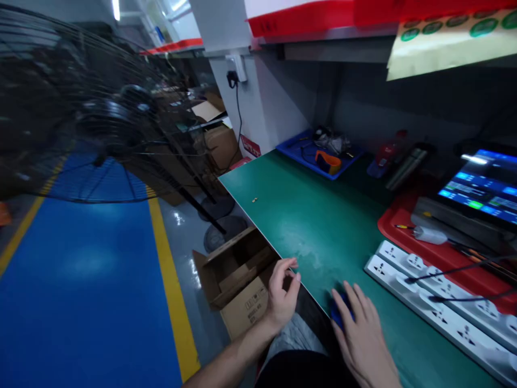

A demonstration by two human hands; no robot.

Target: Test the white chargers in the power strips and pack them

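Note:
My right hand (pixel 359 328) reaches over the green tabletop (pixel 319 215) near its front edge. Its fingers and thumb curve over a small blue object (pixel 346 306), which is mostly covered, so its kind cannot be made out. At the table's edge, my left hand (pixel 284 291) hovers with its fingers bent and a gap between thumb and forefinger; nothing shows in it. Two tiny brass-coloured pieces (pixel 254 200) lie farther back on the green top.
A blue tray (pixel 291 144) with an orange-and-black item stands at the back. White power strips (pixel 428 307) and a red tray (pixel 388 221) holding a lit screen (pixel 480 186) are at right. An open carton (pixel 205 275) sits below left, near a fan (pixel 117 124).

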